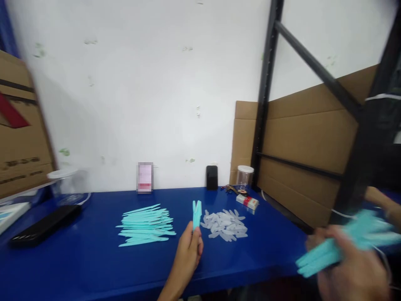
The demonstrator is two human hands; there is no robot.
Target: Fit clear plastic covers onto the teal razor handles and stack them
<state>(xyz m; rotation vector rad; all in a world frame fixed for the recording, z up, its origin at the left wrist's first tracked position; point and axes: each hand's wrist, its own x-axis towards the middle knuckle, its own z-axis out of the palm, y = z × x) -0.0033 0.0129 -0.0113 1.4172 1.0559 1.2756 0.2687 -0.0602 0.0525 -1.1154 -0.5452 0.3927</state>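
My left hand (191,244) is closed around a few slim turquoise plastic sticks (196,215), which point up and away from me over the blue table. At the far right, blurred by motion, my right hand (357,267) grips a thicker bundle of turquoise sticks (326,253). Another blurred hand or part of one shows just behind that bundle; whose it is I cannot tell. A loose pile of the same turquoise sticks (145,225) lies left of my left hand. Right of it is a heap of small translucent whitish pieces (224,225).
Along the wall stand a pixelated pink card or screen (145,178), a black phone-like object (212,177) and a lidded clear jar (244,179). A small red-and-white box (247,201) lies near the jar. A black case (45,225) is at left. A black rack post (360,146) rises at right; another person's forearm (384,205) shows behind.
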